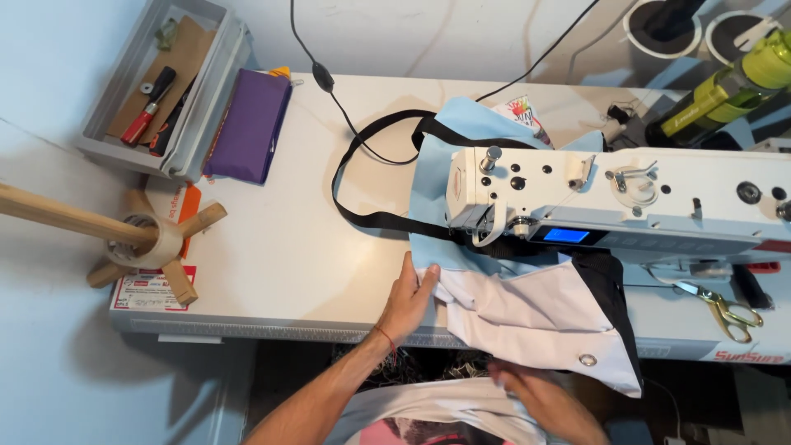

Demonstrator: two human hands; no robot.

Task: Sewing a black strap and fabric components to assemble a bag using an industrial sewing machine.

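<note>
Sewing workshop, my bench. An industrial sewing machine [618,206] sits on the long white table [272,247], scissors [725,311] beside it. A grey tray [177,82] of hand tools is at the far corner, a wooden stand [140,239] at the edge, fabric scraps under the table.

Grey tray [191,140] of tools at 10 o'clock, purple pouch [250,124] beside it; scissors [725,310] at 3 (gold handles); green bottle [725,91] at 2.
</note>
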